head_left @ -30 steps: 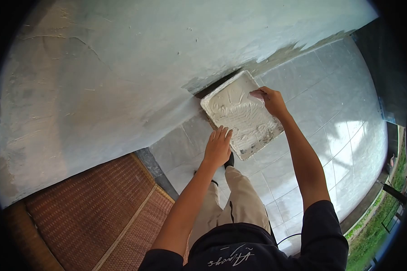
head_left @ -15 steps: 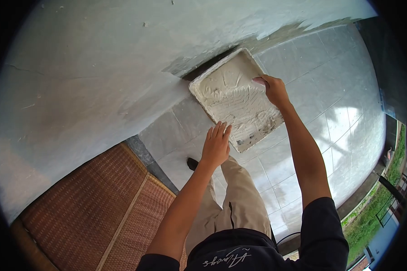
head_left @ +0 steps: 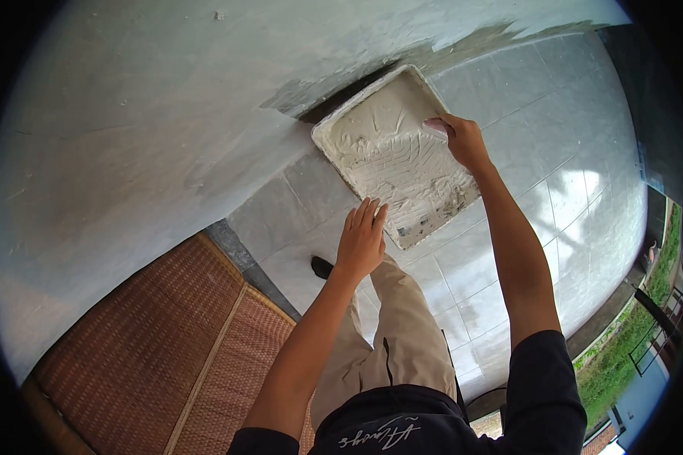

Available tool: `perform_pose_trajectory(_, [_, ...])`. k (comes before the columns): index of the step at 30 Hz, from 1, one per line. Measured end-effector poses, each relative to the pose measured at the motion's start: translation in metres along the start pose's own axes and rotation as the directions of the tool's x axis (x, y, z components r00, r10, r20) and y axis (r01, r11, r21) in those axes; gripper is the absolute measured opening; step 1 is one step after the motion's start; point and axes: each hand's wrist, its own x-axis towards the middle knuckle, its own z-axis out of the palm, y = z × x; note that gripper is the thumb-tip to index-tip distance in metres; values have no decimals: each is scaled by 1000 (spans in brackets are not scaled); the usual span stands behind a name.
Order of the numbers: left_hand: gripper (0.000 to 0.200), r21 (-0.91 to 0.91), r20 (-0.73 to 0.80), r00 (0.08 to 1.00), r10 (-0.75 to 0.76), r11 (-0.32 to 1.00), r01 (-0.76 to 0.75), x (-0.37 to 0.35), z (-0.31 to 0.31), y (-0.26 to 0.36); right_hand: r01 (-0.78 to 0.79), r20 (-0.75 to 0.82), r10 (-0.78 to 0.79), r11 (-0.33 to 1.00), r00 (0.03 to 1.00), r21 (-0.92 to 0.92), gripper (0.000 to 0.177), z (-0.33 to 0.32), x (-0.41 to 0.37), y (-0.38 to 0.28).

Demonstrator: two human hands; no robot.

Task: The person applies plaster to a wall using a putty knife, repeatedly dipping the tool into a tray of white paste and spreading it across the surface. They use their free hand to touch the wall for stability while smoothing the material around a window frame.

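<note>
A shallow rectangular tray [head_left: 316,135] sits on the floor against the wall, coated with wet off-white plaster [head_left: 391,155]. In my right hand [head_left: 467,142] is a small flat scraper with a pinkish face [head_left: 435,127]; it is at the tray's right side, close over the plaster. My fingers are closed round it and hide its far end. At the near left edge of the tray, my left hand [head_left: 362,239] is open, fingers stretched out with the tips right at the rim.
A grey plastered wall [head_left: 152,114] runs along the left and top, with a darker patch behind the tray. Grey tiles [head_left: 539,98] cover the floor. A woven bamboo panel [head_left: 136,341] stands at lower left. My shoe [head_left: 322,267] shows below the tray; grass [head_left: 615,364] lies far right.
The scraper in my right hand has tilted so more of its pinkish face shows. The tray sits slightly higher in view; my left hand stays at its rim.
</note>
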Motion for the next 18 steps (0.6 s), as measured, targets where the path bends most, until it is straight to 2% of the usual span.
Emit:
perform_pose_trajectory(2, [61, -2, -11, 1000, 6, 1000, -6, -1, 0, 0, -3, 7, 3, 1000, 1000, -7, 22, 0, 1, 0])
perform_pose_trajectory(4, [61, 1, -9, 1000, 9, 1000, -9, -1, 0, -1, 63, -20, -63, 998, 998, 29, 24, 0, 3, 1])
perform_pose_trajectory(11, [61, -5, -11, 1000, 15, 1000, -15, -6, 2, -1, 48, 37, -49, 999, 998, 6, 24, 3, 13, 0])
perform_pose_trajectory(13, [62, -7, -12, 1000, 19, 1000, -19, -9, 2, -1, 20, 43, -18, 998, 999, -55, 21, 5, 16, 5])
perform_pose_trajectory(18, [63, -1, 1, 1000, 6, 1000, -6, -19, 1, -1, 40, 23, -39, 999, 999, -15, 20, 2, 15, 4])
